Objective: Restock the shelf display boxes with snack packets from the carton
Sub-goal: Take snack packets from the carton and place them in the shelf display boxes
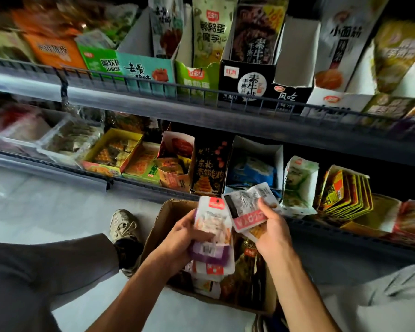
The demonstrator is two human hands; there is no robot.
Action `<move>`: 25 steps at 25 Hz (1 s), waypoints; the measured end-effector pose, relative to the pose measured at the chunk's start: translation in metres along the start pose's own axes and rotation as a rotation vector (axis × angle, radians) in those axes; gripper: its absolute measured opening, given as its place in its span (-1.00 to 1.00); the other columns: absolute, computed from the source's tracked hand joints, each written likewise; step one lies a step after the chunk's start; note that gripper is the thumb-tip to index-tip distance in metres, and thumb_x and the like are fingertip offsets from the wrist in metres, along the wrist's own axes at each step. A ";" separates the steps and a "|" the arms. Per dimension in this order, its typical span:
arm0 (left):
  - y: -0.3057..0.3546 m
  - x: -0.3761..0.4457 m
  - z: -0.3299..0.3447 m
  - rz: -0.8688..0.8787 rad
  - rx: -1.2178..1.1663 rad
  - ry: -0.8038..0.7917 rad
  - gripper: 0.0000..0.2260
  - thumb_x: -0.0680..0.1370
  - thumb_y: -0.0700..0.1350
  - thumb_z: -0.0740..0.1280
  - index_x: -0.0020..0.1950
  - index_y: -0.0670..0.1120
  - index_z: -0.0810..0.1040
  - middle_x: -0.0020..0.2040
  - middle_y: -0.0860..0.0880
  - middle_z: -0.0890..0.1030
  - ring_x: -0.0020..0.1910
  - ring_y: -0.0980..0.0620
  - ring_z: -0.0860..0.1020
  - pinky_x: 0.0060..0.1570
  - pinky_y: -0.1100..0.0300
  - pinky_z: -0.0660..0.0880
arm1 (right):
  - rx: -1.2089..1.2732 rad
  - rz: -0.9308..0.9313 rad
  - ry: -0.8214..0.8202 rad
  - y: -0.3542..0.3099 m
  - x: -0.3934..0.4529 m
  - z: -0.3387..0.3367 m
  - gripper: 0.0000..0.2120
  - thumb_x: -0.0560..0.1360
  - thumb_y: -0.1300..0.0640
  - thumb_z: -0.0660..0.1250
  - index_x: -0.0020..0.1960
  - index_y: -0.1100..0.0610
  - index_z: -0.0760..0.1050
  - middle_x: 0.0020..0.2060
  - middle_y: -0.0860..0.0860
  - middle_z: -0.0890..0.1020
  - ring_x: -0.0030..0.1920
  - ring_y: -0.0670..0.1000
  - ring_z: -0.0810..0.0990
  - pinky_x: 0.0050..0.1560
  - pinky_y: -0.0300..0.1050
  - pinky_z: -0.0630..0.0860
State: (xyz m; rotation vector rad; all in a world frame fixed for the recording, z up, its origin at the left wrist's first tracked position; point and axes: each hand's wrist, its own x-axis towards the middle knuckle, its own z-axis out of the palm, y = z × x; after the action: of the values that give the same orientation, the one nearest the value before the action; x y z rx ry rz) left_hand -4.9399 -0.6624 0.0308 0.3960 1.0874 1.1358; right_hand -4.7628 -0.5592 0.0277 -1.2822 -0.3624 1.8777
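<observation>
You are crouched in front of a dark shop shelf, looking down at your two bare hands above an open cardboard carton (158, 226) that sits on the pale floor, right against the front edge of the lowest shelf (321, 230). Your left hand (177, 238) grasps a small stack of snack packets (212, 232), fingers curled underneath and thumb lying across the clear front of the top packet, which has a red label at its top and a purple strip with a barcode at its bottom. Your right hand (272, 230) grasps a second bunch of packets (248, 208), pink, white and clear, tilted toward the shelf, with the thumb pinched over them. Both bunches are held over the far half of the carton, just beside each other. More packets (240, 271) lie piled inside the carton beneath your hands.

On the lowest shelf, straight behind your right hand, stands a white display box (277, 152) with blue packets inside. To its right is another white box with green print (300, 185), and to its left a black box with yellow lettering (210, 166). The upper shelf (201, 109) carries a row of upright display boxes behind a wire rail. Your left shoe (122, 224) rests on the floor left of the carton.
</observation>
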 end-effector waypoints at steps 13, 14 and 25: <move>0.022 0.001 0.039 0.171 -0.079 0.195 -0.78 0.57 -0.26 0.35 0.21 -0.21 0.54 0.06 -0.25 0.69 -0.03 -0.22 0.67 0.00 -0.14 0.62 | -0.460 -0.322 -0.121 -0.032 -0.043 0.019 -0.70 0.40 0.27 0.52 0.09 0.12 0.57 -0.04 0.11 0.72 -0.07 0.08 0.72 -0.12 -0.03 0.63; 0.029 0.000 0.043 0.208 -0.074 0.224 -0.79 0.57 -0.26 0.34 0.21 -0.20 0.54 0.05 -0.24 0.69 -0.04 -0.22 0.68 0.04 -0.17 0.61 | -0.400 -0.406 -0.009 -0.041 -0.048 0.020 -0.73 0.40 0.24 0.52 0.05 0.06 0.58 -0.06 0.04 0.73 -0.08 0.04 0.72 -0.12 -0.04 0.64; 0.122 0.009 0.213 0.553 0.279 -0.124 -0.83 0.59 -0.28 0.28 0.07 -0.10 0.64 -0.07 -0.18 0.71 -0.16 -0.09 0.69 -0.22 0.09 0.65 | -0.815 -0.925 -0.049 -0.179 -0.120 0.040 -0.49 0.48 0.02 0.47 0.31 -0.26 0.31 0.26 -0.13 0.46 0.06 -0.10 0.62 -0.01 -0.14 0.65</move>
State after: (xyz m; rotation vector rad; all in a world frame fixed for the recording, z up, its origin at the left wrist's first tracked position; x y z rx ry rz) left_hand -4.8237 -0.5497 0.2152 1.0203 1.0570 1.4192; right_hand -4.6970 -0.5289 0.2347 -1.2102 -1.5568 0.9554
